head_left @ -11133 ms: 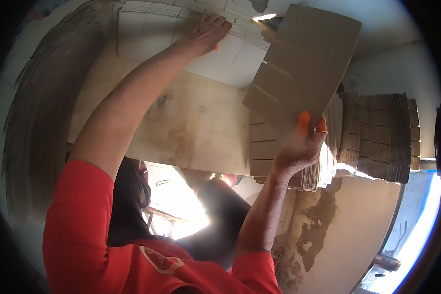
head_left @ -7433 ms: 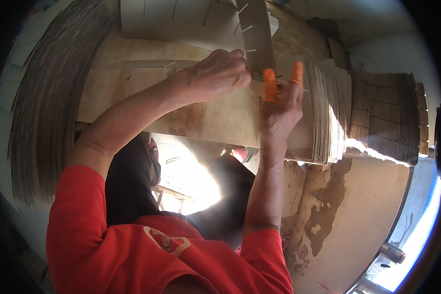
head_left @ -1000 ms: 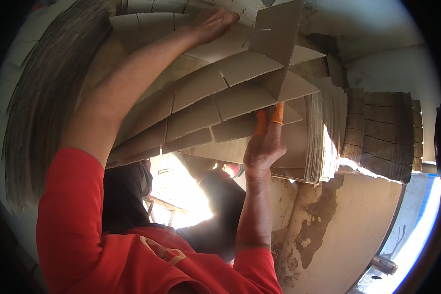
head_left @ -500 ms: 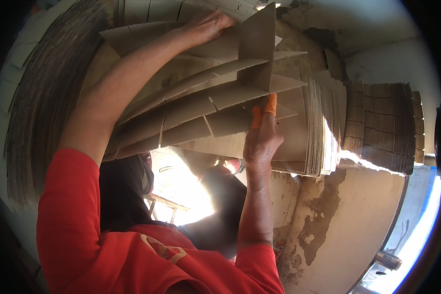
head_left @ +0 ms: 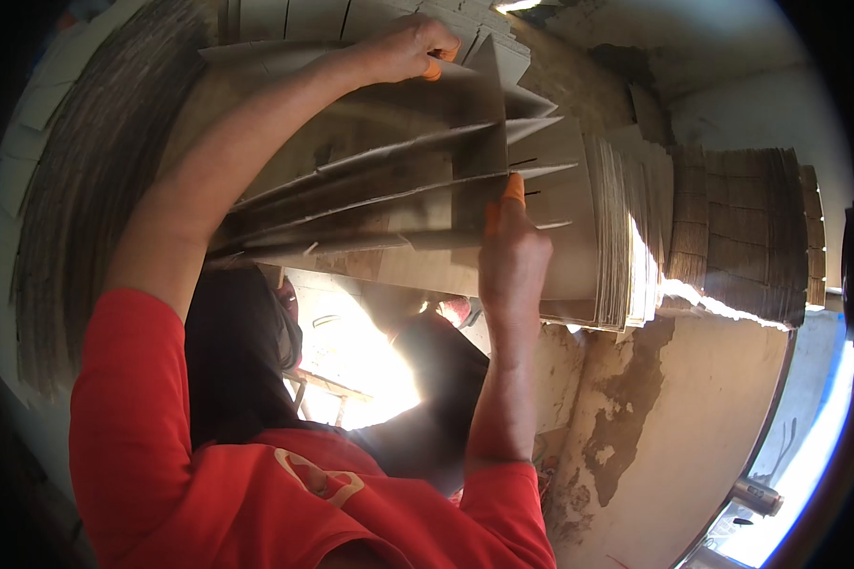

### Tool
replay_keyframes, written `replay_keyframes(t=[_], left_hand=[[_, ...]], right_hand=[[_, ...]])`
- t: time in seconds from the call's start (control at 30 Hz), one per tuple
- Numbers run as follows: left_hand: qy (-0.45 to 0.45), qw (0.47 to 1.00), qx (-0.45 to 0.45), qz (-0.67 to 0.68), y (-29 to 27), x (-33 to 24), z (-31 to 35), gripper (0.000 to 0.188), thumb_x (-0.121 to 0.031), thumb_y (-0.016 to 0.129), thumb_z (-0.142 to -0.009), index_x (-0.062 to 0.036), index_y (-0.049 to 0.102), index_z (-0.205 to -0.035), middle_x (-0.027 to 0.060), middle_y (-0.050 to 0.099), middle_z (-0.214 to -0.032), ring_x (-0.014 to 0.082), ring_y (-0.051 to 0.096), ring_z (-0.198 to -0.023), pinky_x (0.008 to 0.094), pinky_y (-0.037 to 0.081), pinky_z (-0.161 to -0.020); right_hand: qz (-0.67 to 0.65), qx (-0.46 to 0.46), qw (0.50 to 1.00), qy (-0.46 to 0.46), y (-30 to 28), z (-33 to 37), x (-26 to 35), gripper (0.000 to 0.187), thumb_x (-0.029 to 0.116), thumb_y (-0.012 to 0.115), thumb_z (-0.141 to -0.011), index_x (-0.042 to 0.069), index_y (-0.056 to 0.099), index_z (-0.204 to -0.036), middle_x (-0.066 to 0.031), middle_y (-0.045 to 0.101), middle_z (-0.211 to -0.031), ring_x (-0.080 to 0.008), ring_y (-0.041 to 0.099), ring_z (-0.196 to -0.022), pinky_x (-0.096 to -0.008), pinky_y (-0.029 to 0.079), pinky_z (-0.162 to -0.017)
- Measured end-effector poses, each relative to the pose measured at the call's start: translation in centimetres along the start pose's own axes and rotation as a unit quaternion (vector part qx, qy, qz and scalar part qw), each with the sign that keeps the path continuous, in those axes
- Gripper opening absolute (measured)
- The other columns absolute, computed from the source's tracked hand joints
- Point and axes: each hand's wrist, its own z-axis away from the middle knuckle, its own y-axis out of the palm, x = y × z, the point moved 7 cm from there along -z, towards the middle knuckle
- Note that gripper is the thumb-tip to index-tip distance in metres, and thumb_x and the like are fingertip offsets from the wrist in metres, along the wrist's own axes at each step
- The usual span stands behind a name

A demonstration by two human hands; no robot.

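Several long slotted cardboard strips (head_left: 380,190) fan out in front of me, blurred by motion and roughly side by side. One shorter cardboard cross strip (head_left: 491,119) stands across their right ends, interlocked with some of them. At the far side my left hand (head_left: 410,49) is closed on the upper edge of the farthest strip, an orange finger cover showing. My right hand (head_left: 515,248), also with orange finger covers, pinches the near end of the cross strip where it meets the nearer strips. Its fingertips are partly hidden behind the cardboard.
Stacked cardboard sheets (head_left: 621,237) stand right of my right hand, with darker slotted stacks (head_left: 745,232) beyond. A tall cardboard stack (head_left: 90,204) lines the left. More slotted sheets (head_left: 304,21) lie at the far side. Below are my legs and a sunlit floor (head_left: 351,346).
The cross strip has tipped and its top has dropped toward the left. The long strips have swung and drawn closer together. Both hands keep their grip, the left shifting slightly.
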Motion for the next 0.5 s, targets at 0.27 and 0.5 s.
replay_keyframes(t=[0.27,0.5], left_hand=[[-0.031,0.996,0.066,-0.059,1.0,-0.8,2.9,0.019,-0.002,0.067,-0.071,0.0024,0.05,-0.077,0.0096,0.049,-0.064,0.0216,0.045,-0.06,0.0353,0.04,-0.058],[-0.148,0.971,0.129,-0.136,-3.8,-5.9,7.1,0.034,-0.014,0.078,-0.068,0.0008,0.062,-0.094,0.01,0.061,-0.077,0.0222,0.058,-0.072,0.0335,0.046,-0.067]], right_hand=[[0.046,0.044,0.997,-0.042,1.4,0.8,0.7,0.045,-0.01,0.049,-0.074,-0.007,0.051,-0.119,-0.0208,0.058,-0.068,-0.0362,0.059,-0.057,-0.0442,0.045,-0.05],[0.097,0.042,0.994,-0.024,1.0,1.2,-0.5,0.015,0.003,0.045,-0.088,-0.001,0.055,-0.098,-0.0224,0.061,-0.074,-0.0405,0.062,-0.07,-0.0483,0.048,-0.058]])
